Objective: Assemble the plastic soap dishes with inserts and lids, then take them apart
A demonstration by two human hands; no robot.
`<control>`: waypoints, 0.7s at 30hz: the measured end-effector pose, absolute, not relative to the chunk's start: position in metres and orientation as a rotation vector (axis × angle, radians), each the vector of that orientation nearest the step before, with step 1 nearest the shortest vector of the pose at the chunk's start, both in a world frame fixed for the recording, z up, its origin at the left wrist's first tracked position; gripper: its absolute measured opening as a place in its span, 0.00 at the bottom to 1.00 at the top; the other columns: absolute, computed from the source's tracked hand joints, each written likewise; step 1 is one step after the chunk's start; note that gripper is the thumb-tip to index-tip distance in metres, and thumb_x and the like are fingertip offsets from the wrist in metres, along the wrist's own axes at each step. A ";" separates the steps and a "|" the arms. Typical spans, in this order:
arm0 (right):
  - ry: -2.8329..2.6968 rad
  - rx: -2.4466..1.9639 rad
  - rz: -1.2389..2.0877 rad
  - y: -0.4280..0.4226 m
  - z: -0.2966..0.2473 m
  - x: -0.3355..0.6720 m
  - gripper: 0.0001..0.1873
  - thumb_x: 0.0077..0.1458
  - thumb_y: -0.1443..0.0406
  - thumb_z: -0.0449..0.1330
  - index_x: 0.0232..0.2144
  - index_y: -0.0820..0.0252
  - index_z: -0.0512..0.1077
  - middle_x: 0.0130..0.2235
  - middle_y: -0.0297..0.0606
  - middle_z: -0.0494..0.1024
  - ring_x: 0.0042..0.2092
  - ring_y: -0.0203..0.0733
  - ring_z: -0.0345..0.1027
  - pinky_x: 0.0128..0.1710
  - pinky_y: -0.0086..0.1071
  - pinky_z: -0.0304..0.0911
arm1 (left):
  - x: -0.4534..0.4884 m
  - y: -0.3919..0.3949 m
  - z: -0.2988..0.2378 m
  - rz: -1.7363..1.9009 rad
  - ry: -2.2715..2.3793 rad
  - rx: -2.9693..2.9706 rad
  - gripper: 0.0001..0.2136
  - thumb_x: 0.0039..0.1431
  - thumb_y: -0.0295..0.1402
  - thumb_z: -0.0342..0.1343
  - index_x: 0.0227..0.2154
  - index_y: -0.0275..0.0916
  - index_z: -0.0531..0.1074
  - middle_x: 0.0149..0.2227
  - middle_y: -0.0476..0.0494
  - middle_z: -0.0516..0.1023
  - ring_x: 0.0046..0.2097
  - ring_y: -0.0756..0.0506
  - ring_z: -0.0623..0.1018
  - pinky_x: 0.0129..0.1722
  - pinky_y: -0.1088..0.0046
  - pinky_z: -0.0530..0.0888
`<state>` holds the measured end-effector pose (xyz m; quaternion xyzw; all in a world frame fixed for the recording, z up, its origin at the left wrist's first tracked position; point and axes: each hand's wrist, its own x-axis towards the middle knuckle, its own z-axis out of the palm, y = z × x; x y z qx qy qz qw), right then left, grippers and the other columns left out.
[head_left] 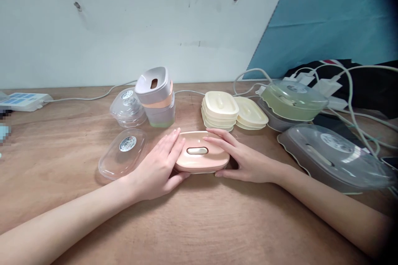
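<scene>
A peach-pink oval container (200,158) with a slot-shaped handle in its lid lies on the wooden table (199,223) in front of me. My left hand (160,165) rests against its left end, fingers stretched over the lid and thumb under the near edge. My right hand (242,158) holds the right end the same way, fingers flat on the lid. Both hands grip the container between them.
A clear oval lid (122,153) lies to the left. Behind stand clear bowls (127,107), a stack of coloured square tubs (157,97) and cream lids (219,109). Lidded green and grey dishes (294,99) and a grey covered tray (334,157) sit right, among white cables (351,87).
</scene>
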<state>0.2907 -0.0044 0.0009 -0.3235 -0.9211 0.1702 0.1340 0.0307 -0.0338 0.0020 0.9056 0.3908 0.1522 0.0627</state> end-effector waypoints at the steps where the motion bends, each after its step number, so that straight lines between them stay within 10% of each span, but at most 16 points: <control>1: -2.675 -0.940 0.489 -0.004 0.001 0.291 0.39 0.52 0.56 0.58 0.61 0.51 0.44 0.63 0.48 0.42 0.63 0.55 0.45 0.58 0.51 0.52 | 0.031 -0.035 0.005 0.411 1.193 2.798 0.30 0.57 0.37 0.52 0.58 0.26 0.50 0.62 0.22 0.47 0.64 0.34 0.48 0.60 0.52 0.53; 6: -2.673 -0.956 0.509 -0.005 0.002 0.291 0.39 0.51 0.57 0.58 0.61 0.51 0.44 0.63 0.48 0.42 0.62 0.55 0.46 0.58 0.50 0.52 | 0.023 -0.042 0.037 0.092 1.317 2.914 0.27 0.56 0.37 0.52 0.56 0.26 0.57 0.57 0.25 0.61 0.60 0.33 0.60 0.58 0.53 0.58; 12: -2.662 -0.978 0.530 -0.005 0.003 0.291 0.38 0.51 0.57 0.59 0.60 0.49 0.46 0.63 0.48 0.43 0.61 0.57 0.50 0.56 0.51 0.55 | -0.005 -0.047 0.061 -0.331 1.856 2.840 0.09 0.52 0.34 0.52 0.30 0.32 0.72 0.38 0.30 0.71 0.39 0.32 0.73 0.37 0.57 0.72; 21: -2.656 -0.975 0.527 -0.005 0.003 0.291 0.39 0.50 0.57 0.59 0.60 0.49 0.46 0.64 0.46 0.44 0.61 0.56 0.50 0.57 0.50 0.54 | -0.016 -0.042 0.056 -0.528 2.028 2.589 0.13 0.58 0.37 0.46 0.36 0.33 0.68 0.32 0.33 0.70 0.27 0.35 0.75 0.24 0.63 0.69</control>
